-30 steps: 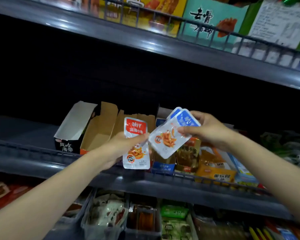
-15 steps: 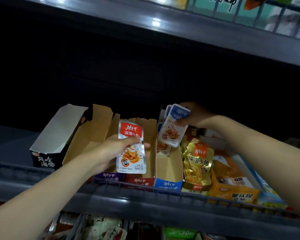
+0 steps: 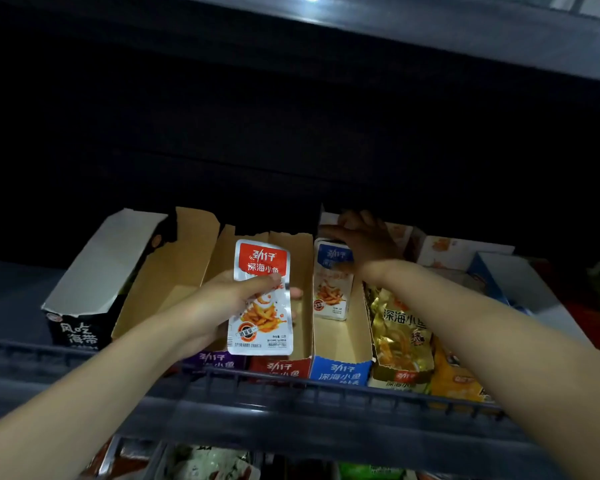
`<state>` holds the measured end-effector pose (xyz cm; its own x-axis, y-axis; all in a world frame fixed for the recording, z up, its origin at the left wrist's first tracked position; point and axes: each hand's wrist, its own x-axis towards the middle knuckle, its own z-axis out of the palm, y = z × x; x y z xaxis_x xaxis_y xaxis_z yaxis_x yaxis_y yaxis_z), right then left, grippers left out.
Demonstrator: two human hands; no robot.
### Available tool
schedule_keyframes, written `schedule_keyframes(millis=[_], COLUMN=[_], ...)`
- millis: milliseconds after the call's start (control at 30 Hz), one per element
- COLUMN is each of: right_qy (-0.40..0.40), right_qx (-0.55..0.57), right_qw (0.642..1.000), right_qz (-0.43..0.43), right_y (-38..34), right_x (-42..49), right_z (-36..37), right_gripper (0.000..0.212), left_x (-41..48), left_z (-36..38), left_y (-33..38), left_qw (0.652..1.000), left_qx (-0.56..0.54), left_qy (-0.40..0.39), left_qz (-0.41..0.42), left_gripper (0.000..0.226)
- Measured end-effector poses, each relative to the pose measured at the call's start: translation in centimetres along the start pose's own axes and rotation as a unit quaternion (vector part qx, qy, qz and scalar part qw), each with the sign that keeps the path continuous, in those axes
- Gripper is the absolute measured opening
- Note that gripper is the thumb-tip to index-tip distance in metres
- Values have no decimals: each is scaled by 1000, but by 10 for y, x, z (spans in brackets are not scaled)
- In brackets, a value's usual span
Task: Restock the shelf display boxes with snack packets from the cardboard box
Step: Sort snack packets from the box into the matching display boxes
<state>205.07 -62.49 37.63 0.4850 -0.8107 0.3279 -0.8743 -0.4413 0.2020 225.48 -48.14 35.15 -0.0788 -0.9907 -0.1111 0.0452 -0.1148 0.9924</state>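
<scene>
Currently left hand [image 3: 222,306] pinches red packet [image 3: 262,299]; right hand [image 3: 364,244], grip unclear, rests on blue packets [image 3: 331,285], which may topple forward unsupported.

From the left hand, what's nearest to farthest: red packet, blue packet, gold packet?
1. red packet, held in the left hand.
2. blue packet, just right, in the blue-fronted box.
3. gold packet, farthest right.
</scene>
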Motion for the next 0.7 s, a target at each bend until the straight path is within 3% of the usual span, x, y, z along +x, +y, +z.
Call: schedule_keyframes(millis=[133, 267, 367, 433, 500, 600, 700], right_qy=[-27, -45, -25, 5, -6, -64, -105], right_qx=[0, 55, 134, 284, 428, 478, 534], right_qw=[1000, 997, 991, 959, 903, 875, 838], right_qz=[15, 20, 10, 16, 20, -36, -37], right_y=[-2, 1, -7, -21, -38, -55, -65], right_x=[1, -4, -12, -21, -34, -49, -55], right_z=[5, -5, -18, -35, -57, -76, -85], right_gripper=[63, 66, 54, 41, 30, 21, 16], left_x=[-1, 1, -3, -7, -11, -18, -22], left_z=[-1, -4, -2, -1, 1, 4, 5], left_y=[1, -3, -3, -2, 0, 5, 9], left_qw=[1000, 999, 997, 996, 995, 991, 987], left_qx=[-11, 25, 48, 58, 67, 86, 105], left_qy=[-8, 38, 60, 70, 69, 63, 70], left_qz=[1, -4, 5, 19, 40, 76, 101], left_gripper=[24, 30, 30, 26, 21, 24, 41])
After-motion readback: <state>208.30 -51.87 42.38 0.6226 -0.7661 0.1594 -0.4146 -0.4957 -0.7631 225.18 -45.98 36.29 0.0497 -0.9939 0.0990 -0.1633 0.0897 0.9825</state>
